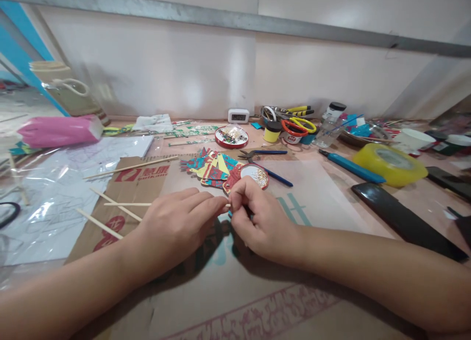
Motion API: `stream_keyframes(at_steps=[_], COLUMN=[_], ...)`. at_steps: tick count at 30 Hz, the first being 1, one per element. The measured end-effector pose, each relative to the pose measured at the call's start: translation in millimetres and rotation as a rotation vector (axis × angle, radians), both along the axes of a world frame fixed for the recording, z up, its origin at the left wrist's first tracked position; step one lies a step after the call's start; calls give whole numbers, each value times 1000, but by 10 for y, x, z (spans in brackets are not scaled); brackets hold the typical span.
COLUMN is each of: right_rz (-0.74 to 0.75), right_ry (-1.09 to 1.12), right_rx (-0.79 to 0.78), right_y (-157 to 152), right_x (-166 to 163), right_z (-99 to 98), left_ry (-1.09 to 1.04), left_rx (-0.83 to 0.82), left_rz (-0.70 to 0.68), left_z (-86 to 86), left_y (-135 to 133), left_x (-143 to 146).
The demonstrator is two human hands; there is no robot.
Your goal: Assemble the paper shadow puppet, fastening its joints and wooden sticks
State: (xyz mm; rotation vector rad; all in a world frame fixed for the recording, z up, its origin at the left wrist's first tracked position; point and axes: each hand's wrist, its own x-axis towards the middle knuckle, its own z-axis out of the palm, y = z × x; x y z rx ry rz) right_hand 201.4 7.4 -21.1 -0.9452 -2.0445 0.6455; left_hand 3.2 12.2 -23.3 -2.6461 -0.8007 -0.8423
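Left hand (176, 224), right hand (263, 227): stick (127, 204) crosswise

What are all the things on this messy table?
paper puppet: one, red, blue and yellow, middle of the cardboard
held stick: one, pale wood, running into the left grip
loose sticks: three, pale wood, left part of the cardboard
cardboard: one sheet, brown, under the hands
pliers: one, blue handles, behind the puppet
round tin: one, red rim, behind the puppet
clock: one, white, by the wall
tape roll: one, yellow, right
black case: one, black, right front
pink roll: one, pink, far left
left hand: one, grip pinched on the held stick
right hand: one, grip pinched at the puppet's near edge
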Motion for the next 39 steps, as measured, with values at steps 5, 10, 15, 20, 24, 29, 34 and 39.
stream_keyframes(at_steps=[5, 10, 15, 20, 24, 29, 34, 39], right_rz=[37, 56, 83, 155, 189, 158, 163, 159], right_ry=[108, 164, 210, 318, 348, 283, 304, 293], right_rx=[-59, -127, -243, -404, -480, -471, -520, -610], right_y=[1, 15, 26, 20, 51, 99, 111, 122], right_x=[-1, -11, -35, -63, -46, -20, -31, -32], right_z=[-30, -59, -61, -47, -25, -19, -50, -59], left_ry=[-122, -177, -112, -55, -63, -81, -102, -137], left_rx=[-17, -4, 56, 84, 36, 63, 44, 27], left_rz=[18, -22, -18, -10, -7, 1, 29, 23], left_z=[-3, -13, -51, -61, -65, -64, -54, -58], left_y=[48, 54, 62, 65, 82, 100, 93, 104], left_x=[26, -5, -40, -66, -76, -66, -59, -54])
